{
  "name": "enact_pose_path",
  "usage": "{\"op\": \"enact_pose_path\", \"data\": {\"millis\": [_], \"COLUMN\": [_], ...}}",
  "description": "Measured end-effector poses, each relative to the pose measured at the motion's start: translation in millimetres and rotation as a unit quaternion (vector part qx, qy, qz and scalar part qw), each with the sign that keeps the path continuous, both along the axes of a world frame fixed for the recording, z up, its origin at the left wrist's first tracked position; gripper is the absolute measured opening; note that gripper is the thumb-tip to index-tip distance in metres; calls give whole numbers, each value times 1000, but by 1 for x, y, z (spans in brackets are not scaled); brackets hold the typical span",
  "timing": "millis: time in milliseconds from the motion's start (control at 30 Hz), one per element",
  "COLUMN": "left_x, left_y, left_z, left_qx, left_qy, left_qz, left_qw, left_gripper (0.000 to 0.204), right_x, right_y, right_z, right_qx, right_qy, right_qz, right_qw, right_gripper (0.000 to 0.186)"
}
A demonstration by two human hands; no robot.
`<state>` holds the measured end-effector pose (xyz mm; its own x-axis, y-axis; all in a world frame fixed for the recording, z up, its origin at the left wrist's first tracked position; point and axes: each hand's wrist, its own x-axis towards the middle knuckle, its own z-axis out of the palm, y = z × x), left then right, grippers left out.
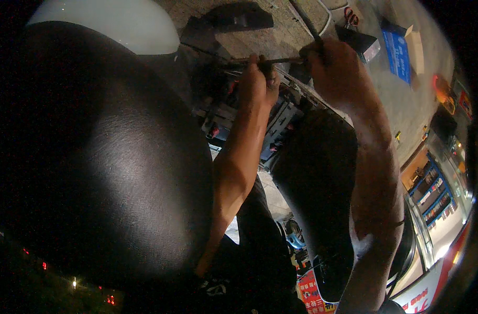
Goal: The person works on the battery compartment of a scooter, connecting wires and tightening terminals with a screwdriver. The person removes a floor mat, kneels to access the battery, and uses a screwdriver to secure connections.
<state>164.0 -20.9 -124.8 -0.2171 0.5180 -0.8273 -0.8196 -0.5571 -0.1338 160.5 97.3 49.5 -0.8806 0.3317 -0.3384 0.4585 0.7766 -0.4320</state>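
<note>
My right hand [330, 70] is a fist around a dark bar-like tool whose exact kind I cannot make out. A thin dark rod [287, 60] runs from that fist across to my left hand [259, 81]. The left fingers are bent and closed about the rod's other end. Below both hands lies an open compartment [281, 123] with dark block-shaped parts and some red bits in it, largely in shadow. My left forearm passes over this compartment. Beside it on the left bulges a large black leather-like seat [144, 157].
A white rounded panel [113, 26] stands at the upper left. On the ground at the upper right are red-handled scissors [350, 17], a dark box [360, 44], an open blue carton [396, 52] and an orange object [444, 94]. A blue-framed shelf [435, 191] shows far right.
</note>
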Motion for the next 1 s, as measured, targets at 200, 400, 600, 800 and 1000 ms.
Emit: {"op": "enact_pose_path", "data": {"millis": [200,400,600,800,1000], "left_x": [-7,-2,2,38,45], "left_y": [-4,-11,-2,-3,19], "left_z": [5,4,29,-34,-38], "left_qx": [-18,-156,-108,-147,-131], "left_qy": [-48,48,-29,2,-101], "left_qz": [54,-59,-111,-147,-111], "left_qw": [997,985,988,978,980], "left_gripper": [24,26,27,20,20], "right_x": [-16,-2,27,28,31], "right_y": [8,-33,-33,-33,-16], "right_z": [16,20,-4,5,74], "right_qx": [-31,-134,-182,-228,159], "right_qy": [-94,-131,-78,-231,-45], "right_qz": [245,108,-74,-403,48], "right_qw": [964,976,977,856,985], "right_gripper": [20,27,15,29,68]}}
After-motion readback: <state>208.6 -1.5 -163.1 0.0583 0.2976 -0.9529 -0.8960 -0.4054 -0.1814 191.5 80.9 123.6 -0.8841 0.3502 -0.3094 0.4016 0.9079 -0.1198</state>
